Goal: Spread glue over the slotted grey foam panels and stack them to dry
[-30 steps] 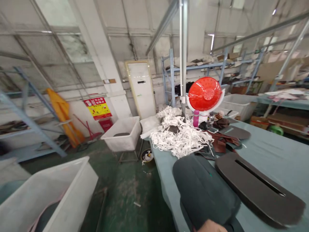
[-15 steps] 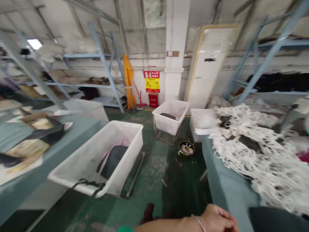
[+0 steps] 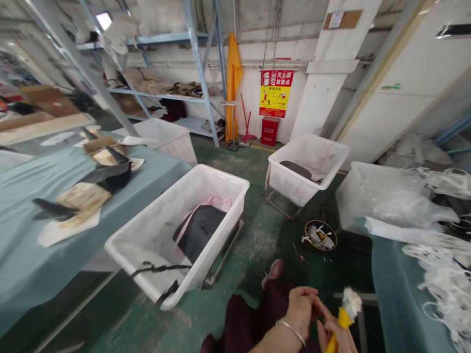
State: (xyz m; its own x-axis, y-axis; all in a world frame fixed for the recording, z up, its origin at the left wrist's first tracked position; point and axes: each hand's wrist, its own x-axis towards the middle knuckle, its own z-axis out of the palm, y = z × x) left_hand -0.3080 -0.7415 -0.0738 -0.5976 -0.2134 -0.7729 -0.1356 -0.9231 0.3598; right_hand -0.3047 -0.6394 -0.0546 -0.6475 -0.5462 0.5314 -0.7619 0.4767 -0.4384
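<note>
My left hand (image 3: 302, 306), with a thin bracelet at the wrist, is low in the view with its fingers pinched together. Right beside it, close to touching, is my right hand (image 3: 336, 334). A yellow-handled tool with a ragged whitish head (image 3: 349, 309) sticks up from the right hand's closed fingers. Whether anything is between the left fingertips I cannot make out. Both hands are above my dark trousers, left of the cloth-covered table (image 3: 390, 279) piled with white straps (image 3: 445, 289).
A white tub (image 3: 128, 235) on a wheeled frame holds a dark piece with a pink strap. Behind stands another white tub (image 3: 305, 189). A round basin (image 3: 321, 235) with scraps sits on the floor. At left is a table (image 3: 162, 164) with dark pieces and cardboard.
The view has turned left and downward. My left hand has come away from the right-hand table's edge, and my right hand with the yellow-handled tool has come into view beside it.
</note>
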